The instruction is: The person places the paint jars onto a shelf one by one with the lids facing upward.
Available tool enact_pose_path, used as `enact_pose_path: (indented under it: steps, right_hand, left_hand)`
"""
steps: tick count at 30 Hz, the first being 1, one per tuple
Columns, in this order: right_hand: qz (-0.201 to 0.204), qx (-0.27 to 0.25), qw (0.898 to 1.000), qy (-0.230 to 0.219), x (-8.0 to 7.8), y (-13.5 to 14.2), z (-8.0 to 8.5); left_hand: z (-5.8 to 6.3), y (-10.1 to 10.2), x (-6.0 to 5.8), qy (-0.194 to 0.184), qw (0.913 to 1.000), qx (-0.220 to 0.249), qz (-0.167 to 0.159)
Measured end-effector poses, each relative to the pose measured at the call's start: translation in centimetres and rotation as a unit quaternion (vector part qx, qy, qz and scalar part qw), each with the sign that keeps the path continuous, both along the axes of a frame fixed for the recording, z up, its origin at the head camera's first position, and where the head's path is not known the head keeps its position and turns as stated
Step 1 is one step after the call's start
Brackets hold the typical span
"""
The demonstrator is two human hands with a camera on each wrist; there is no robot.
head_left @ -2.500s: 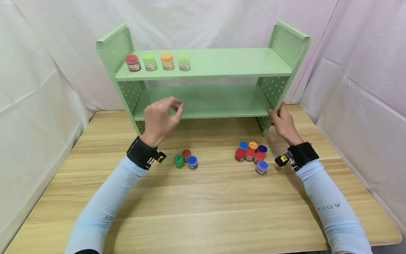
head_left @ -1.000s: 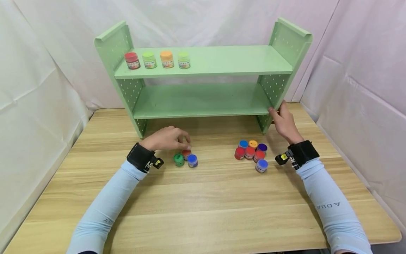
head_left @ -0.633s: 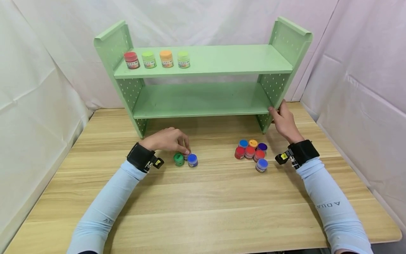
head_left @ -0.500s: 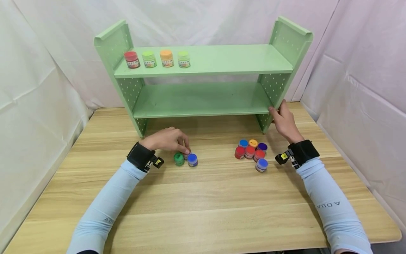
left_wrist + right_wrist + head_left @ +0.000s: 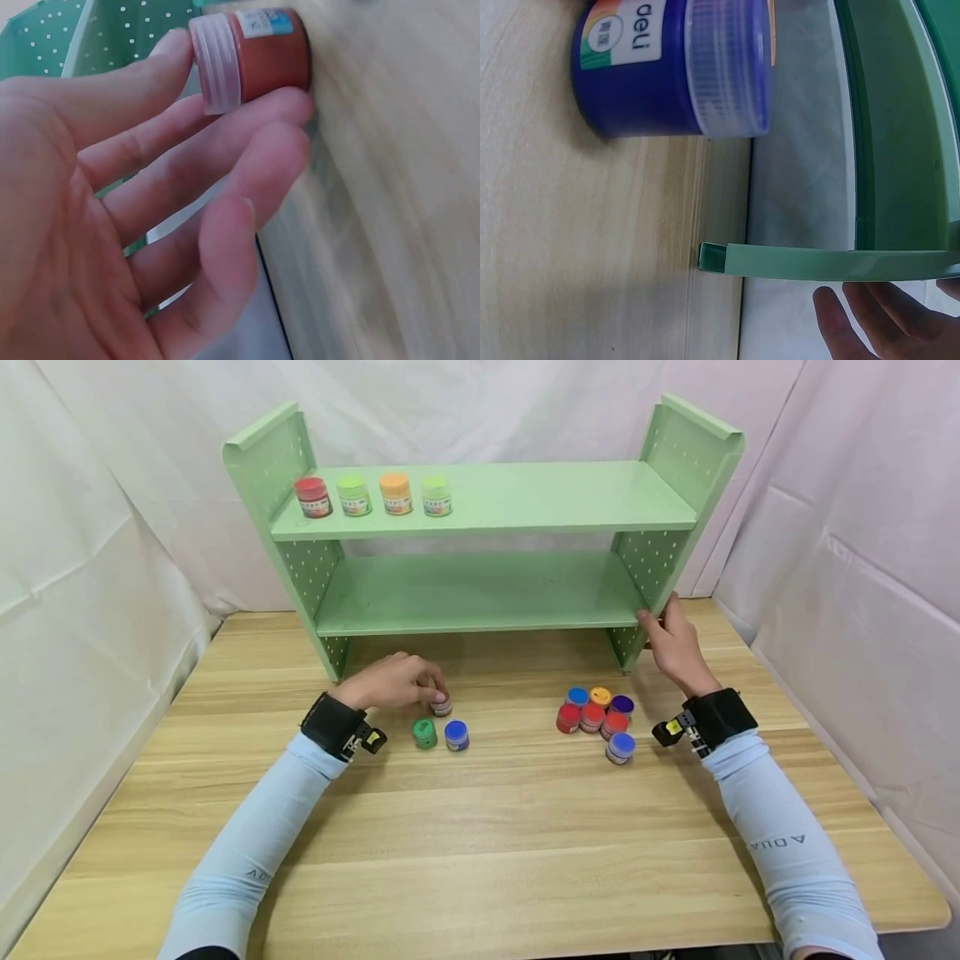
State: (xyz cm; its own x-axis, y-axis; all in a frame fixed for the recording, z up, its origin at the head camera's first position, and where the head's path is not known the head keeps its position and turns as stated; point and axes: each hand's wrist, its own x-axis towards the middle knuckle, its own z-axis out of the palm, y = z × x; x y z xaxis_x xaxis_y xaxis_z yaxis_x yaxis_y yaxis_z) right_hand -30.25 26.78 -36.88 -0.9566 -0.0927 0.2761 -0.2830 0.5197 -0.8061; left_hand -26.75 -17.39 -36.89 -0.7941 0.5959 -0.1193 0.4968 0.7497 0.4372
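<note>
My left hand (image 5: 392, 681) pinches a small reddish-brown paint jar (image 5: 442, 707) by its clear lid. In the left wrist view the jar (image 5: 271, 52) lies between thumb and fingers, and its base is close to the tabletop; contact cannot be told. A green jar (image 5: 424, 734) and a blue jar (image 5: 457, 736) stand just nearer to me. My right hand (image 5: 675, 647) grips the right side panel of the light green shelf (image 5: 555, 497), thumb near the lower board's front corner. In the right wrist view its fingers (image 5: 877, 319) show on the panel's outer side.
Four-colour row aside, several jars, including an orange one (image 5: 396, 494), line the upper board's left part. Several red, blue, yellow and purple jars (image 5: 592, 718) cluster on the wooden table (image 5: 480, 843) at right. White cloth (image 5: 97, 502) hangs behind and beside the table.
My left hand came down from before the shelf, took hold of the reddish-brown jar, and moved it slightly toward the shelf, away from the green and blue jars. My right hand stayed put.
</note>
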Motion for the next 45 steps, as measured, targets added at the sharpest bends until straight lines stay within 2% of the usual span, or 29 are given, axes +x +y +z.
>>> enact_pose_path:
  steps: [6, 13, 20, 29, 45]
  right_hand:
    - [-0.002, 0.001, 1.0, 0.0, 0.0, 0.1, 0.0]
    - [0.0, -0.007, 1.0, -0.008, -0.2, 0.0, -0.1]
    - [-0.004, 0.001, 1.0, -0.003, 0.0, 0.0, 0.1]
    - [-0.004, 0.011, 1.0, 0.002, 0.0, 0.0, -0.3]
    - [-0.002, 0.006, 1.0, 0.002, 0.1, 0.1, -0.1]
  left_hand:
    - [-0.4, -0.3, -0.4, 0.0, 0.9999, 0.013, 0.011]
    - [-0.2, -0.3, -0.3, 0.002, 0.9994, 0.014, 0.031]
    - [-0.5, 0.0, -0.1, 0.037, 0.9988, -0.006, 0.032]
    - [-1.1, 0.2, 0.1, 0.055, 0.9977, -0.016, 0.035]
    - [-1.5, 0.6, 0.1, 0.072, 0.9968, -0.019, 0.029]
